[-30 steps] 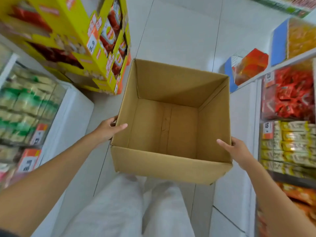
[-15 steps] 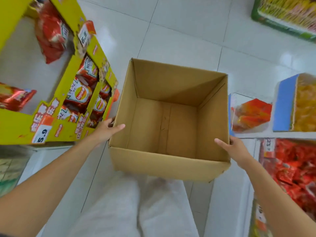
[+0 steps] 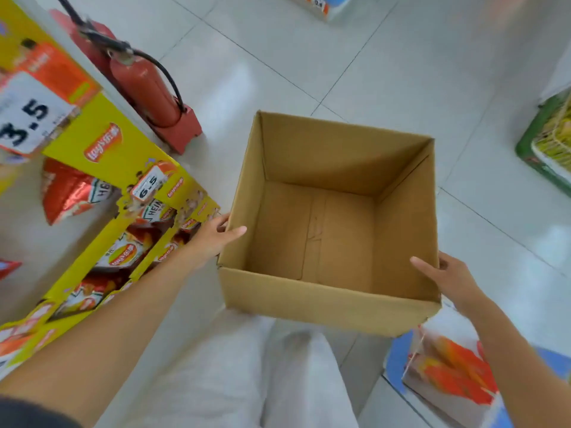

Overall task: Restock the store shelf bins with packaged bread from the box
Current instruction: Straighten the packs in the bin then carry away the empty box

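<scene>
I carry an open brown cardboard box (image 3: 312, 307) in front of me above the white floor. Its inside is bare, with no packaged bread in it. My left hand (image 3: 213, 239) grips the box's left wall, thumb over the rim inside and fingers outside. My right hand (image 3: 448, 278) grips the right wall the same way, thumb inside near the front right corner.
A yellow chip display stand (image 3: 105, 168) with red bags and price tags stands close on my left. A red fire extinguisher (image 3: 145, 88) sits on its base beyond it. A blue bin with orange packets (image 3: 448, 375) is at lower right, a green shelf (image 3: 547, 149) at far right. White tiled floor (image 3: 309, 50) lies ahead.
The view has moved forward and turned down the aisle with the box. The right-hand snack shelves have slid out of view and the fire extinguisher has come into view. Both hands keep their hold.
</scene>
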Tool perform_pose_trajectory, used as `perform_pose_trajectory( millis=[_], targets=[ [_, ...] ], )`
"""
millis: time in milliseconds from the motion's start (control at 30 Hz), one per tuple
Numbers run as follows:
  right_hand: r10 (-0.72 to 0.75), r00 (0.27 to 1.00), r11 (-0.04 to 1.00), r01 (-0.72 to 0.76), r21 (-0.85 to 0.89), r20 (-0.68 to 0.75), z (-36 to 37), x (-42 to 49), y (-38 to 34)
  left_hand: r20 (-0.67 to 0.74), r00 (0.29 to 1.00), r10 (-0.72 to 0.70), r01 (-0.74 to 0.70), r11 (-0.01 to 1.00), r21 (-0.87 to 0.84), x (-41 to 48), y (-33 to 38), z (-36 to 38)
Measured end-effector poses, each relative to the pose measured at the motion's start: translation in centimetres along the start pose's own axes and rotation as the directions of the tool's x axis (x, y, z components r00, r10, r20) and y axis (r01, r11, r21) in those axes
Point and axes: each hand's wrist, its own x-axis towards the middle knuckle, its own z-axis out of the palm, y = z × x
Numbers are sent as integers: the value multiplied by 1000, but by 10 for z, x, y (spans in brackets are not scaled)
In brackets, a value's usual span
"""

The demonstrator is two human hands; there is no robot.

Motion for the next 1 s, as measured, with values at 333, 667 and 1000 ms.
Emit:
perform_pose_trajectory(
  millis=[333,667,1000],
  targets=[
    [-104,972,981,134,-137,209,-48,191,-166,-191,977,-92,42,967,-250,99,100,13],
    [-146,851,865,358,-353,505,-23,355,-334,-411,860,-304,36,838,-545,149,117,40],
    [-115,751,716,516,-470,650,94,433,-406,-398,767,-503,40,656,-753,188,64,28]
  ],
)
